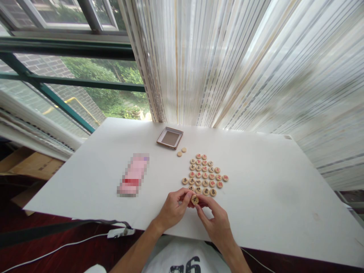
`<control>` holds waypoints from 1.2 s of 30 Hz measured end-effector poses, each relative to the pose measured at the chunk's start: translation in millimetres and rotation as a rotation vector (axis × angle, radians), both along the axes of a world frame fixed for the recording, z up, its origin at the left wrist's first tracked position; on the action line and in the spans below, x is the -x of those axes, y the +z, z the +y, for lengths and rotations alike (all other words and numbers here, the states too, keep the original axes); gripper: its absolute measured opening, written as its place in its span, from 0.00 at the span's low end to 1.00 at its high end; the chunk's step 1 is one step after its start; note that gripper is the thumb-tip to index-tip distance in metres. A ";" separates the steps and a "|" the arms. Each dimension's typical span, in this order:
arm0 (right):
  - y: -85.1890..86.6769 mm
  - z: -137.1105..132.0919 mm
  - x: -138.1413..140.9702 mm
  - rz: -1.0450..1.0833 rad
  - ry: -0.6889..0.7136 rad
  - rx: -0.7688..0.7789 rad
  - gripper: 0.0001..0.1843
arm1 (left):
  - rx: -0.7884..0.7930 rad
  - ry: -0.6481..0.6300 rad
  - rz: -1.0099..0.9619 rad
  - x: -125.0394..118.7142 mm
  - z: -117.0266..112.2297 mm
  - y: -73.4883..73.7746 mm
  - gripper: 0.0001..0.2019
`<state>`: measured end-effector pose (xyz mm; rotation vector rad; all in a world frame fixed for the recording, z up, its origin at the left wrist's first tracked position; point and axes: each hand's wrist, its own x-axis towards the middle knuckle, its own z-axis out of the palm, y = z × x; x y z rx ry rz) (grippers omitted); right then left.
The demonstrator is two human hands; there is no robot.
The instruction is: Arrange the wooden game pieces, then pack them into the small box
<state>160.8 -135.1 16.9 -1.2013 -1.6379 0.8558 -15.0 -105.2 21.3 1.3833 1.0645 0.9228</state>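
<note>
A round wooden Chinese chess piece (195, 199) with a black character is held up between my two hands near the table's front edge. My left hand (175, 204) pinches it from the left with thumb and fingers. From the right, the fingertips of my right hand (214, 216) grip the same piece. Just beyond my fingers, several Chinese chess pieces (205, 175) lie face up in rows, some with red characters and some with black. My fingers partly cover the nearest row. Two pieces (182, 152) lie apart behind them, showing no characters.
A shallow open box (170, 137) sits at the back of the white table (273, 182). To the left lies a pink, pixelated item (133, 175). A striped curtain (199, 64) hangs behind the table by a window. Below the front edge are a power strip (121, 232) and cable.
</note>
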 end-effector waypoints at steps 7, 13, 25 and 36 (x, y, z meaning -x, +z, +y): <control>-1.5 1.7 -4.6 0.022 -0.023 0.047 0.15 | -0.039 -0.113 -0.055 1.3 -2.8 -0.7 0.15; 7.4 2.8 -5.2 0.067 0.011 0.146 0.15 | -0.066 -0.117 -0.024 3.5 -2.8 -1.4 0.15; 14.4 7.2 -3.9 0.124 -0.065 0.318 0.13 | -0.215 -0.130 0.125 2.6 -6.4 13.1 0.13; 16.8 7.3 -8.2 0.207 0.007 0.329 0.13 | -0.189 -0.142 0.113 6.8 -6.7 14.4 0.13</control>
